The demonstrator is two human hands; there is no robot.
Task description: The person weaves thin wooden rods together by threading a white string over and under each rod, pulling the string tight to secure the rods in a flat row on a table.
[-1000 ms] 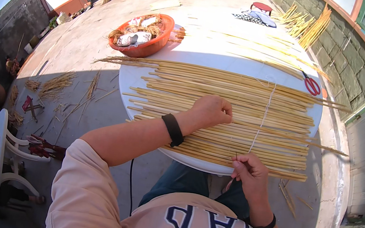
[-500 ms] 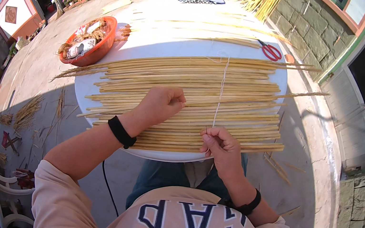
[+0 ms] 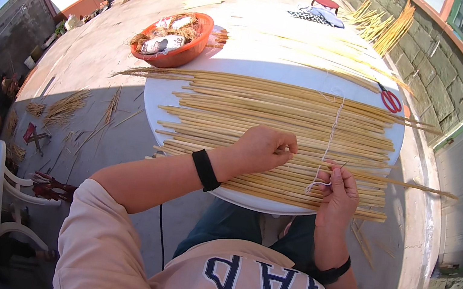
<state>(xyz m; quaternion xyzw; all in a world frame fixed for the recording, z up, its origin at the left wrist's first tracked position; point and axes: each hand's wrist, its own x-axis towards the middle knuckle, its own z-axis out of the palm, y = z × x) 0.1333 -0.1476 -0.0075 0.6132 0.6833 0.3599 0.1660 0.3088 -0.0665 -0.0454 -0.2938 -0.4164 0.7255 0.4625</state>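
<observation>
Head view: two hands work over yellow stalks (image 3: 284,120) lying side by side across a white desk (image 3: 157,95).
The right hand's (image 3: 340,190) fingers pinch a thin needle (image 3: 345,163), white thread (image 3: 332,131) beside them; the left hand's (image 3: 264,150) curl narrow, grip unclear.

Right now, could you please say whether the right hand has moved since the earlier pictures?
Yes: the right hand has moved forward and rightward, nearer the red-handled scissors.
</observation>
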